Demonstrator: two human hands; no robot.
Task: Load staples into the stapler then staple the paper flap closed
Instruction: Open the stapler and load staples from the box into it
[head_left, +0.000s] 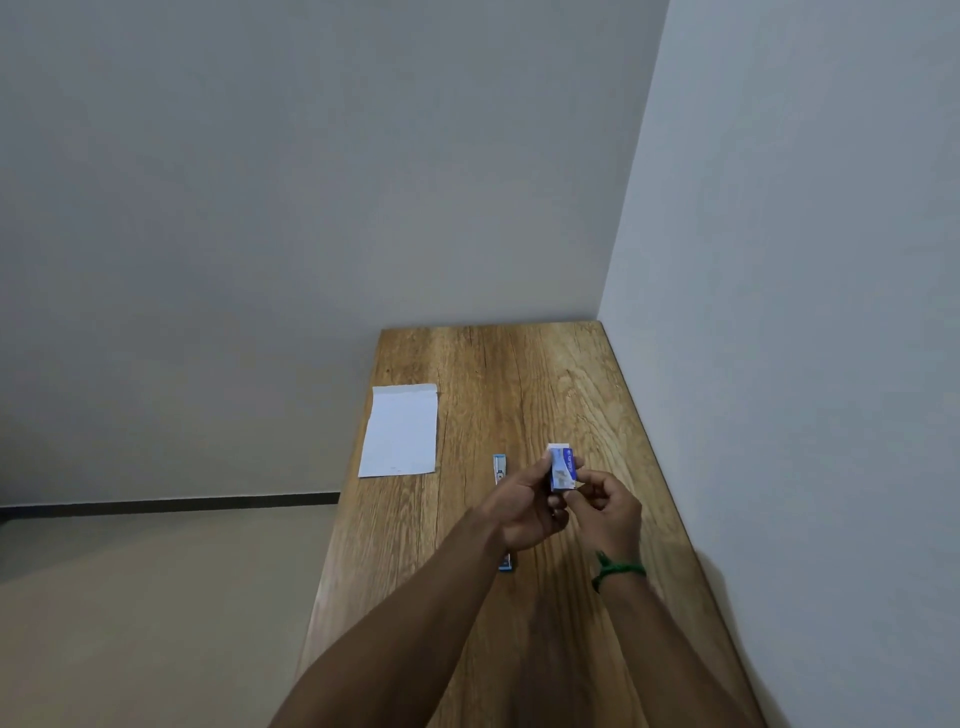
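Gripped with left hand (524, 512) a small blue-and-white staple box (562, 467), fingers curled round its side, held up above wooden table (519, 374). Pinched near end of same box with right hand (608, 512), thumb and fingertips drawn in tight. Wore green band (618, 571) on right wrist. Noted stapler (500, 467) lying flat on table beneath left hand, middle hidden by it, both ends showing. Saw white paper (400, 431) flat at left table edge, well apart from stapler, fold line near far end.
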